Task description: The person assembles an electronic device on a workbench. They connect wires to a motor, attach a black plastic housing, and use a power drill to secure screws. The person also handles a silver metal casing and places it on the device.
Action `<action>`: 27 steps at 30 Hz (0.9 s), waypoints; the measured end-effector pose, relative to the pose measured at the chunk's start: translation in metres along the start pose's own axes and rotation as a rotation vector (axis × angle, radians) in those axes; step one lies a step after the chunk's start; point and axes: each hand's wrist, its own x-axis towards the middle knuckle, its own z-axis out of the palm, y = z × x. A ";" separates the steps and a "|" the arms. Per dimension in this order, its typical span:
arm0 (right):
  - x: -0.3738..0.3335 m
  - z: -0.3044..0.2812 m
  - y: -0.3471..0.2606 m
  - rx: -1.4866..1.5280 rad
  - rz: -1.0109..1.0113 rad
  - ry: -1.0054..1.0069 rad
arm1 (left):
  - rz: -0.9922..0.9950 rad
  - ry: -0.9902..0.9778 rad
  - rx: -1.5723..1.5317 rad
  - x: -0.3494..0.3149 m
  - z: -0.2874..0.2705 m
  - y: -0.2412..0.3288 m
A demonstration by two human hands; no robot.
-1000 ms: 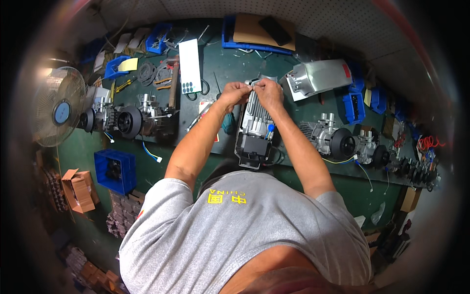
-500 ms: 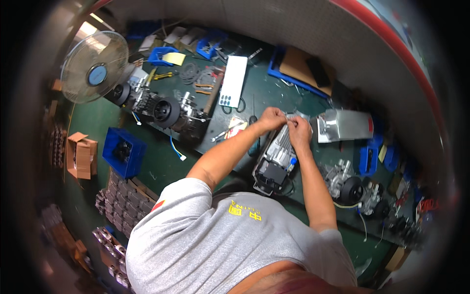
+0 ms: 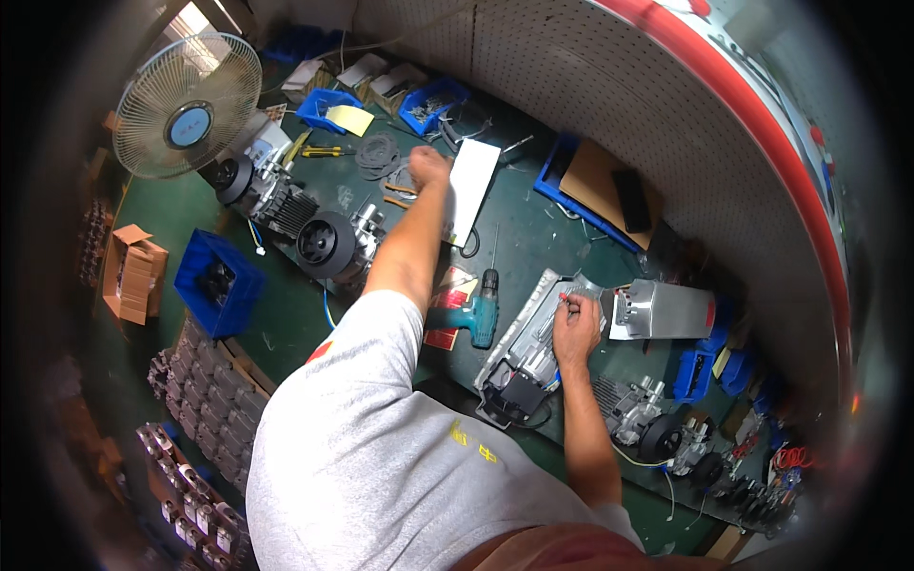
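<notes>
My left hand (image 3: 430, 167) is stretched out to the far part of the bench, beside a long white panel (image 3: 473, 186) and a grey coil (image 3: 379, 152). Its fingers are curled, and anything inside them is hidden. Orange-handled pliers (image 3: 400, 195) lie just below that hand. Over a long silver machine unit (image 3: 533, 338) with a black block at its near end, my right hand (image 3: 577, 328) is pinched on a small red piece (image 3: 563, 297). A teal power drill (image 3: 482, 314) with a long bit lies to the left of the unit.
Motor assemblies with black fan wheels (image 3: 326, 245) stand on the left of the bench, and more (image 3: 660, 438) at the right. Right of the unit is a silver metal housing (image 3: 666, 309). Blue bins (image 3: 433, 105) line the back; a fan (image 3: 188, 124) stands at far left.
My left hand has left the machine unit and reached far and left to beside the white panel. My right hand stays over the unit, now with a red piece showing at its fingertips.
</notes>
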 end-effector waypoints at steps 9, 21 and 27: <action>0.000 0.013 -0.004 0.001 -0.040 0.017 | 0.102 -0.176 0.646 0.120 0.016 -0.057; 0.007 0.010 0.002 -0.093 -0.135 0.034 | 0.358 -0.381 0.971 0.156 0.032 -0.058; 0.005 0.014 0.000 0.038 0.025 0.047 | 0.397 -0.420 0.962 0.158 0.035 -0.067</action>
